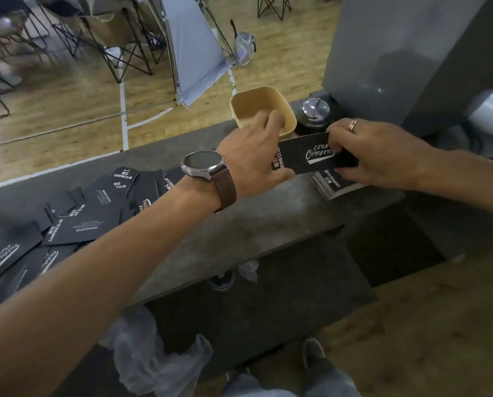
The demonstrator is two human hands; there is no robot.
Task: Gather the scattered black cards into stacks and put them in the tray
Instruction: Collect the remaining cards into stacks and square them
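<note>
Several black cards (67, 224) with white print lie scattered on the left part of the grey counter (268, 219). My left hand (253, 159) and my right hand (377, 153) both pinch a small bunch of black cards (305, 153) held just above the counter. Under my right hand lies a gathered stack of cards (334, 187). The tan square tray (262, 110) stands just behind my left hand, and no cards show in the part of it I can see.
A round metal-topped dark container (314, 113) stands right of the tray, next to a tall grey block (405, 53). Crumpled clear plastic (150, 356) lies on the dark lower ledge. Folding chairs stand on the wooden floor beyond the counter.
</note>
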